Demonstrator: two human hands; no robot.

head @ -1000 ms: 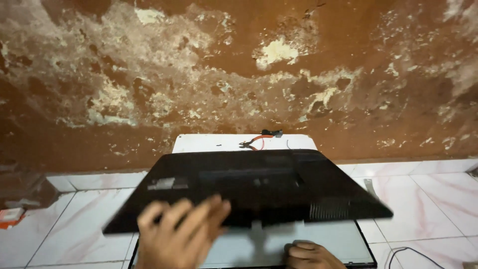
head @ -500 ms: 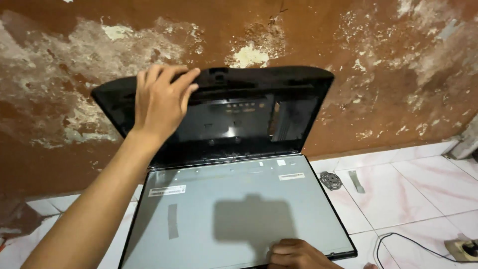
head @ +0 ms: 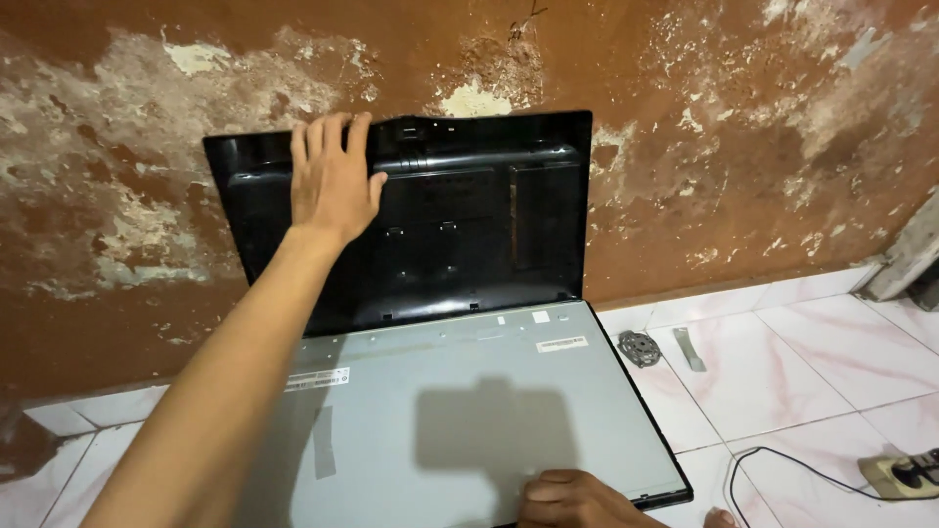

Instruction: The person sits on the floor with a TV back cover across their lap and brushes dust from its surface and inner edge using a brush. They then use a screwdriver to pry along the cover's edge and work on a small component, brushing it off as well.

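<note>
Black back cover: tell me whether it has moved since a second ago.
Yes. The black back cover has swung up from over the grey panel to stand against the wall.

The black moulded plastic back cover looks semi-glossy, its ribbed inside catching light. The grey sheet-metal rear of the flat panel is matt and smooth, with paper labels near its far edge. The white, pink-veined floor tiles are polished and shiny. The brown plastered wall is rough, flaking to pale patches. A black cable at the panel's near right corner looks rubbery.
</note>
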